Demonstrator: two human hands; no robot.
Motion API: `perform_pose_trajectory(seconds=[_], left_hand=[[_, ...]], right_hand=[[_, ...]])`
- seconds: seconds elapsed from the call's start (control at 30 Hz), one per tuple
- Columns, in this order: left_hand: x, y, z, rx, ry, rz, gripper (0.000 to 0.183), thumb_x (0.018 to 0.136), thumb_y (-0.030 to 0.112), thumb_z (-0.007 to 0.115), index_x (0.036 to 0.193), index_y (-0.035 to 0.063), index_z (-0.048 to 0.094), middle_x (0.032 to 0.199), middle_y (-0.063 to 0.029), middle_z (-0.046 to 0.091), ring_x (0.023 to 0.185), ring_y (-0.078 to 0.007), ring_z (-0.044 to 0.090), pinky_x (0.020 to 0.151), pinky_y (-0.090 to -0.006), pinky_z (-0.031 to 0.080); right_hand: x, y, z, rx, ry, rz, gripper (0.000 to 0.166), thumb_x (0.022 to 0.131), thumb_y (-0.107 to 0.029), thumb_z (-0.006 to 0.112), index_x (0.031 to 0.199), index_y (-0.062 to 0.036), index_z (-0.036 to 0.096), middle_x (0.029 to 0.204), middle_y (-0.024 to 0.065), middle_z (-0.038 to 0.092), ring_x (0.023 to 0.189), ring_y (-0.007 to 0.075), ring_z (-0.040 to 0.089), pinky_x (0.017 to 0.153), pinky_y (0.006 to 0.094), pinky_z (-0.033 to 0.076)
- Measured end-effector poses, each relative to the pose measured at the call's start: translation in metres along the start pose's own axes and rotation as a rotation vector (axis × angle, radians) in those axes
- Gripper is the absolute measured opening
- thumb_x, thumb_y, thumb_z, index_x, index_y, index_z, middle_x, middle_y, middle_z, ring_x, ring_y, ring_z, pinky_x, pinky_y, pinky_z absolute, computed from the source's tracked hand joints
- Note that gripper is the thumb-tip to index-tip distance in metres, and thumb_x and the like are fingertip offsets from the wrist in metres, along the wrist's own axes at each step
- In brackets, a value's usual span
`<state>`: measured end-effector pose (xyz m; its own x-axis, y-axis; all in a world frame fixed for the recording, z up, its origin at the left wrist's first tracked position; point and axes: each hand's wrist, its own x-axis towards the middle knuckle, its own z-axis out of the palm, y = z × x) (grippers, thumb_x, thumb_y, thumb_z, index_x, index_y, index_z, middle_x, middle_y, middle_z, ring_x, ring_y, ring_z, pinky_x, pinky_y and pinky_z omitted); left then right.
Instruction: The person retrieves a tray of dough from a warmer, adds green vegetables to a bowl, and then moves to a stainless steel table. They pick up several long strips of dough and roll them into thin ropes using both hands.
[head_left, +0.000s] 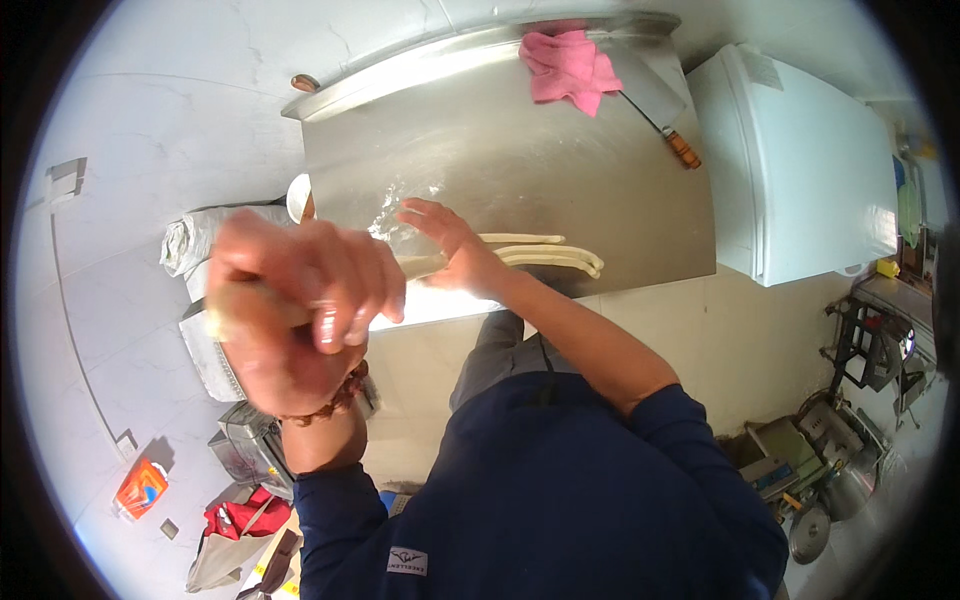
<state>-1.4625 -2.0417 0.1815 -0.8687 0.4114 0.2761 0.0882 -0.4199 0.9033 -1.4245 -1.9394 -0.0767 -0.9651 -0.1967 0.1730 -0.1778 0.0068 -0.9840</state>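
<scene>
My left hand is raised close to the camera and blurred by motion. Its fingers curl around a pale piece of dough, partly hidden by the hand. Over the near edge of the steel worktable, my right hand has its fingers spread. A pale dough strip runs beside its palm towards the left hand, which covers the far end. To the right of that hand, several long dough strips lie side by side. White flour is scattered beyond its fingertips.
A pink cloth partly covers a broad-bladed knife with a wooden handle at the back right. Beside the table stands a white fridge or freezer. At the left edge are a white bowl and a wrapped sack.
</scene>
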Motion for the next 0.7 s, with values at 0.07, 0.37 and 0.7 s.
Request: perform_pose_trajectory(seconds=[0.07,0.37,0.7], left_hand=[[0.017,0.007,-0.003,-0.153,-0.100,0.039,0.038,0.113,0.048,0.047,0.105,0.0116,0.053,0.069,0.0013,0.052,0.056,-0.0109,0.047,0.059,-0.0296,0.049],[-0.112,-0.253,-0.188,0.299,0.855,-0.564,0.051,0.101,0.043,0.068,0.131,0.0028,0.060,0.113,-0.0173,0.069,0.102,-0.0337,0.067,0.100,-0.0506,0.051],[-0.186,-0.328,-0.110,1.426,0.263,-1.061,0.052,0.095,0.053,0.066,0.110,0.0040,0.073,0.095,-0.0151,0.076,0.089,-0.0365,0.074,0.083,-0.0469,0.057]], right_hand=[[-0.008,0.027,-0.027,0.209,-0.091,0.155,0.046,0.086,-0.012,0.081,0.130,-0.0065,0.067,0.132,0.0165,0.068,0.124,0.0325,0.065,0.106,0.0436,0.050],[-0.024,0.056,-0.168,-1.201,0.023,0.050,0.033,0.089,-0.017,0.075,0.119,-0.0047,0.069,0.120,0.0171,0.068,0.113,0.0353,0.066,0.097,0.0472,0.050],[-0.125,0.115,-0.128,-1.177,-0.179,0.191,0.016,0.093,-0.017,0.067,0.102,-0.0033,0.069,0.123,0.0199,0.064,0.113,0.0389,0.063,0.093,0.0516,0.052]])
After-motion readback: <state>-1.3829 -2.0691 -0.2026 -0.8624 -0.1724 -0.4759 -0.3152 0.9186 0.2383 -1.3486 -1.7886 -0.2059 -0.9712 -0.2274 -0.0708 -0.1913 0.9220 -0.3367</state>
